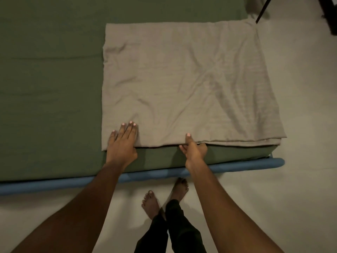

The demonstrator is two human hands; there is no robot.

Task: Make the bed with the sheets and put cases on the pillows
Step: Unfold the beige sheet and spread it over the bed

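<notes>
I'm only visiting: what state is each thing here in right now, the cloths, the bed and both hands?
beige cloth: folded in layers, creased, lying flat on the bed's corner.
green sheet: spread smooth over the mattress.
left hand: fingers straight, pressing flat on the beige cloth's near corner.
right hand: pinches the beige cloth's near edge, index finger on top.
blue bed rail: uncovered along the near side.
</notes>
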